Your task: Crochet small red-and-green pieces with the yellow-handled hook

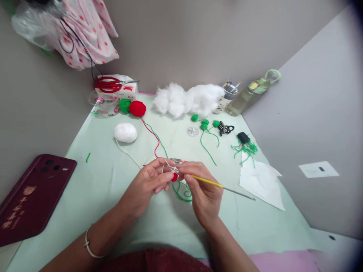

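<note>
A small red crocheted piece point(174, 176) sits between a person's hands above a pale green counter point(159, 232), pinched between thumb and fingers in the grip of the left hand point(144, 185), a white strand running over the fingers. The right hand point(205, 192) meets it from the other side, its grip pressed around a yellow-handled crochet hook point(208, 181) whose slim metal shaft points out to the right; the fingers hide the hook's working end.

Just behind the hands, a metal tool with an orange part point(183, 161) is mostly blocked from view, and loops of green yarn point(181, 196) lie partly covered below. A white yarn ball point(125, 132) rests to the left, while a red yarn ball point(137, 108) sits against a green yarn bundle point(124, 106), their strands trailing toward the hands.

Along the back, red-handled scissors point(107, 84) lie on a box point(130, 90), followed by a heap of white stuffing point(187, 99), a cup of pens point(222, 102) and a tilted-looking water bottle point(248, 97). Small green balls point(203, 126) with yarn tails lie near a black claw clip point(226, 129). Farther right, green yarn scraps point(249, 150) lie beside white paper point(262, 183). A maroon phone point(39, 196) occupies the left edge.
</note>
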A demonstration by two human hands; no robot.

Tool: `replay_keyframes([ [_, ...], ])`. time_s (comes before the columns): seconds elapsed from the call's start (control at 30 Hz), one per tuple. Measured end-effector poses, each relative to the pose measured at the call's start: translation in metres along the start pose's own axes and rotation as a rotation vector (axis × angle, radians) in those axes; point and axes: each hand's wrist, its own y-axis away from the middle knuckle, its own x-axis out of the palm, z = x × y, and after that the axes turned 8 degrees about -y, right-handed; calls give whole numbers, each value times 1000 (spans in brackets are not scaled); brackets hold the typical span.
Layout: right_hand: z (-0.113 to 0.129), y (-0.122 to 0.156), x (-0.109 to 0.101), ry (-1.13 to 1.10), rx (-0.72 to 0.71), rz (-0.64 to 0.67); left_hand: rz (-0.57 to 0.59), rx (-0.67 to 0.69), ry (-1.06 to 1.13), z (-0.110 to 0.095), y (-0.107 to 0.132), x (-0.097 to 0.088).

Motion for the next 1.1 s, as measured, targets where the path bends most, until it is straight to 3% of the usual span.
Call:
replay_keyframes([
  [0.13, -3, 1, 1, -55, 39, -22, -23, -19, 16, -2, 2, 4],
  [0.27, -9, 2, 0, -301, 225, -87, -62, -41, 25, -4, 4, 4],
  [0.43, -8, 0, -2, -415, 305, -55, -107, -9, 24, -3, 4, 1],
  [0.53, -3, -1, -2, -315, 230, -44, -141, 20, -40, -2, 5, 0],
  [0.8, -3, 5, -2, 124, -200, 121, -306, 185, -259, 3, 10, 6],
  [1.1, -8, 5, 7, 46, -137, -3, -386, 260, -317, 12, 12, 6],
])
